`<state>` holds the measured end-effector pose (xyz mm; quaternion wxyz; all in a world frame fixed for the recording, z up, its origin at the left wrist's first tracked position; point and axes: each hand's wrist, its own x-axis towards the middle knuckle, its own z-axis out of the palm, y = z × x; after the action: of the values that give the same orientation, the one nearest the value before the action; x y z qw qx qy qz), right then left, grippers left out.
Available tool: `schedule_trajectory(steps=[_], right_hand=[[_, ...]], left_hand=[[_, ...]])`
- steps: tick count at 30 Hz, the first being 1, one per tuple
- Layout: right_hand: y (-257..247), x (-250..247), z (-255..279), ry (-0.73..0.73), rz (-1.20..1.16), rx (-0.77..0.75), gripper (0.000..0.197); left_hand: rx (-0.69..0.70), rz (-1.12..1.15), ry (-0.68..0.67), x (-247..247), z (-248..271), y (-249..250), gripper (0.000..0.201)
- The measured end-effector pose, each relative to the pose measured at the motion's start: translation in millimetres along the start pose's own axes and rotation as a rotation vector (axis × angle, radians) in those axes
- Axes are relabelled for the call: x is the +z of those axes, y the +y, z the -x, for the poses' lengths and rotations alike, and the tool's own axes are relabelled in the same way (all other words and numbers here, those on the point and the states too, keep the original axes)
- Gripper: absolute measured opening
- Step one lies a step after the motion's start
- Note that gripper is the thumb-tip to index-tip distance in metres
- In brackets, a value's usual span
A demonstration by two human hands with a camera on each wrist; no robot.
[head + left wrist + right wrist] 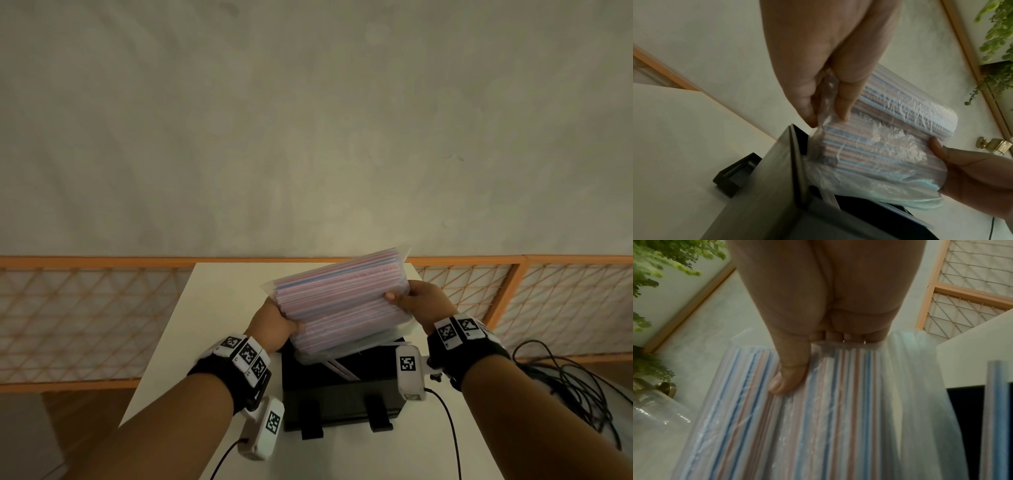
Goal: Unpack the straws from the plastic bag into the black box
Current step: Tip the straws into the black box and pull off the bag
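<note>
Both hands are closed on the bag, one at each end. Your left hand pinches the plastic at the near-left end, thumb and fingers clamped on the film, as the left wrist view shows. Your right hand grips the far-right end, thumb flat on top of the straws, fingers wrapped underneath.

The bag sits just above the box, tilted, its lower edge at the box's open top. The box stands on the worktop. A few straws already lie inside it, near the front wall.

Judgement: this is the tipping step, most straws not yet out. Which end of the bag is open cannot be told from these views.

To do it well:
- Keep the open end lowest and inside the box rim before loosening anything.
- Line the straws up with the long side of the box so that they slide in flat, not crosswise.
- Hold film only at the closed end; squeezing the bundle there likely jams it.
- Raise the closed end slowly; loose straws roll and could spill over the rim.
</note>
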<state>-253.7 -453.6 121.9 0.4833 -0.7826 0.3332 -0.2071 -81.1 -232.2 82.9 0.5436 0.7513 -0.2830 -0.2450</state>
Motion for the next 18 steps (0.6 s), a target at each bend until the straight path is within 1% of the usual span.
schedule_trajectory(steps=[3,4,7,10,13,15,18], right_hand=[[0,0,4,0.013,-0.019,0.005,0.016],[0,0,6,0.015,-0.035,0.009,0.017],[-2,2,9,0.024,-0.098,0.014,0.017],[-4,2,12,0.019,-0.13,0.005,0.015],[-7,2,12,-0.006,-0.146,-0.024,0.005],[-8,1,10,-0.014,-0.155,-0.053,0.008],[-7,-2,7,-0.018,-0.174,-0.062,0.01]], left_hand=[[-0.046,-0.107,-0.034,-1,-2,-3,0.068],[-0.053,-0.129,-0.018,0,0,-1,0.068],[-0.053,-0.145,0.067,-1,2,2,0.054],[-0.04,-0.121,0.091,-4,0,2,0.059],[-0.024,-0.151,0.089,-3,-2,1,0.061],[-0.007,-0.184,0.078,-1,-4,0,0.054],[0.005,-0.217,0.083,-1,-6,0,0.038]])
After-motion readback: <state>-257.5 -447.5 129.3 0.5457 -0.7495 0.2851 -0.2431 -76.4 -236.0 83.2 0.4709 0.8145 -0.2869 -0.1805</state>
